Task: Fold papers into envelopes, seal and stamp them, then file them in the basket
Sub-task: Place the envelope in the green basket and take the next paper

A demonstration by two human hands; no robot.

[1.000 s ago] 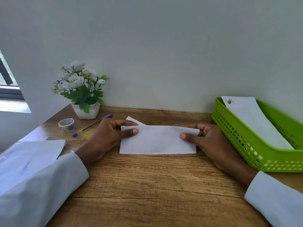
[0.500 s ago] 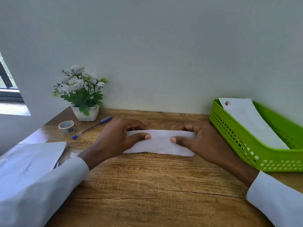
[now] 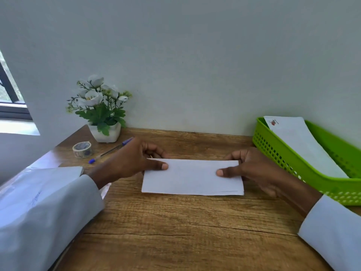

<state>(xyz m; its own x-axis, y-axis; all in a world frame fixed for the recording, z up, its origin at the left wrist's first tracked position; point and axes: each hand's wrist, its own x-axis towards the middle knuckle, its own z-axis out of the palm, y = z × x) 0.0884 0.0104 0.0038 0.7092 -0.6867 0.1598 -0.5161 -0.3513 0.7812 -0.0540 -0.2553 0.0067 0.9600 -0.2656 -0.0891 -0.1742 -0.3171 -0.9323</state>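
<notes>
At far left of frame, your loose sheets (image 3: pixel 41 184) lie by tape roll (image 3: pixel 82 149), pen (image 3: pixel 111 150), flower pot (image 3: pixel 104 132). Mid-frame, your left hand (image 3: pixel 132 161) pinches the folded paper (image 3: pixel 192 178) at its left end, right hand (image 3: pixel 254 169) pinching its right end; paper flat on desk (image 3: pixel 185 231). Right edge: green basket (image 3: pixel 289 165) holding one stamped envelope (image 3: pixel 300 145).
</notes>
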